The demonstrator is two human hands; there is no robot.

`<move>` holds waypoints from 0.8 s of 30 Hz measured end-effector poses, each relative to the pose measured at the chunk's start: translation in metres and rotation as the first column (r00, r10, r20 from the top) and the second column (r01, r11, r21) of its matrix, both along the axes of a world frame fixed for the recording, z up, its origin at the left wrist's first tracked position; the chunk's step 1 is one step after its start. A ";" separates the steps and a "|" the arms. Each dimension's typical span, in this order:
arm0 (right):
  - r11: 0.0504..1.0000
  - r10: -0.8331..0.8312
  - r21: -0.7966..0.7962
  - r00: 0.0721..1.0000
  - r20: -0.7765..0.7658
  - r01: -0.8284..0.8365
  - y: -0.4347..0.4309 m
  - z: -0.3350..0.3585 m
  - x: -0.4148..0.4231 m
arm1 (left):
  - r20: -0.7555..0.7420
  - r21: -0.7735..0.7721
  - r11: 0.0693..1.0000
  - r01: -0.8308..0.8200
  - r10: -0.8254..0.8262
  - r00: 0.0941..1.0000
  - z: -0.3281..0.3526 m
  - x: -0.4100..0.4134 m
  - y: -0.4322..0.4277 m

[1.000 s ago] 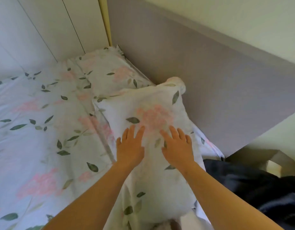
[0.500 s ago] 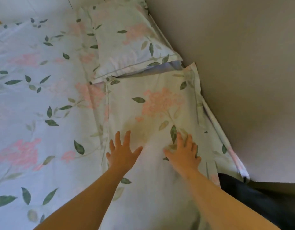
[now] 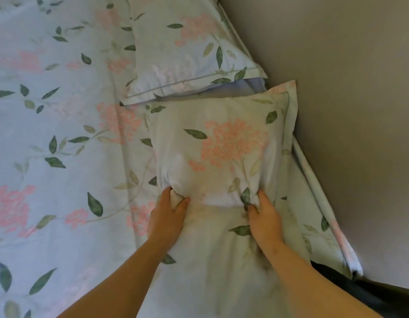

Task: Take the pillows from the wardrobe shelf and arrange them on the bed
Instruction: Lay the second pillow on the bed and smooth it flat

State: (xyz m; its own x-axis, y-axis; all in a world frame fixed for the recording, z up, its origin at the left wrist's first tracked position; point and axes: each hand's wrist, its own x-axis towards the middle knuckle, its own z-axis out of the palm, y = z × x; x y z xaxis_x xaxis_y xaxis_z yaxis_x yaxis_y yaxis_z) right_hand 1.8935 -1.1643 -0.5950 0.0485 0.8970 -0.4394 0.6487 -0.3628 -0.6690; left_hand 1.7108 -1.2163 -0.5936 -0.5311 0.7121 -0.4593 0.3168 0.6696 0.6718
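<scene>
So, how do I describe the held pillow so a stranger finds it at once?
Start at the plain grey headboard beside the floral-sheeted bed. Two pale floral fabric pillows lie along it. Take the nearer pillow, with a pink flower: unlike the farther pillow, the left hand and right hand grip its fabric.

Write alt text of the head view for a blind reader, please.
The left hand and right hand grip bunched fabric of a floral pillow on the matching bed, beside a grey panel. A second pillow lies beyond.

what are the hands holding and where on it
The near floral pillow: left hand and right hand each grip a bunched fold of its case, one toward each side.
</scene>
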 end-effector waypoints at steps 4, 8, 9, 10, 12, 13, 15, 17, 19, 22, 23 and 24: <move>0.990 -0.071 0.118 0.992 -0.105 0.083 0.021 0.061 -0.001 | 0.000 0.161 0.986 -0.038 0.038 0.999 0.059 -0.004 0.023; 0.945 -0.036 0.316 0.989 -0.142 0.080 0.057 0.141 -0.012 | 0.003 0.322 0.937 -0.137 0.144 0.990 0.130 -0.013 0.052; 0.931 -0.023 0.357 0.989 -0.149 0.076 0.066 0.159 -0.014 | 0.005 0.352 0.923 -0.157 0.166 0.986 0.145 -0.015 0.058; 0.918 -0.009 0.392 0.988 -0.153 0.069 0.074 0.176 -0.017 | 0.011 0.380 0.908 -0.178 0.187 0.982 0.158 -0.015 0.063; 0.896 0.016 0.441 0.991 -0.134 0.046 0.088 0.201 -0.020 | 0.022 0.426 0.883 -0.196 0.207 0.978 0.182 -0.015 0.071; 0.891 0.026 0.452 0.993 -0.115 0.029 0.095 0.208 -0.021 | 0.015 0.433 0.880 -0.196 0.211 0.977 0.189 -0.015 0.075; 0.895 0.033 0.445 0.997 -0.063 -0.002 0.110 0.210 -0.021 | 0.013 0.410 0.887 -0.215 0.230 0.973 0.194 -0.013 0.085; 0.917 0.024 0.399 1.000 -0.014 -0.016 0.122 0.195 -0.020 | 0.017 0.306 0.927 -0.219 0.225 0.974 0.177 -0.017 0.098; 0.953 0.030 0.300 0.998 0.049 -0.044 0.132 0.166 -0.017 | 0.041 0.100 0.979 -0.180 0.177 0.983 0.144 -0.022 0.109; 0.993 0.087 0.070 0.982 0.165 -0.100 0.136 0.114 -0.006 | 0.135 -0.211 0.976 -0.048 0.078 0.988 0.095 -0.021 0.106; 0.992 0.119 0.014 0.968 0.222 -0.125 0.134 0.099 -0.002 | 0.145 -0.269 0.963 -0.023 0.064 0.987 0.082 -0.019 0.102; 0.989 0.145 -0.023 0.951 0.274 -0.144 0.130 0.086 0.002 | 0.147 -0.311 0.950 -0.012 0.060 0.987 0.070 -0.016 0.096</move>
State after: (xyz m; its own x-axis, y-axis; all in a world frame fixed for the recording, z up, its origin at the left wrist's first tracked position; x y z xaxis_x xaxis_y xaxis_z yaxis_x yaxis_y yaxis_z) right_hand 1.8959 -1.0339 -0.5085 0.0372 0.9020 -0.4302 0.8526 -0.2532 -0.4572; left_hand 1.6952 -1.1201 -0.5231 -0.4597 0.5047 -0.7307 0.1984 0.8604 0.4694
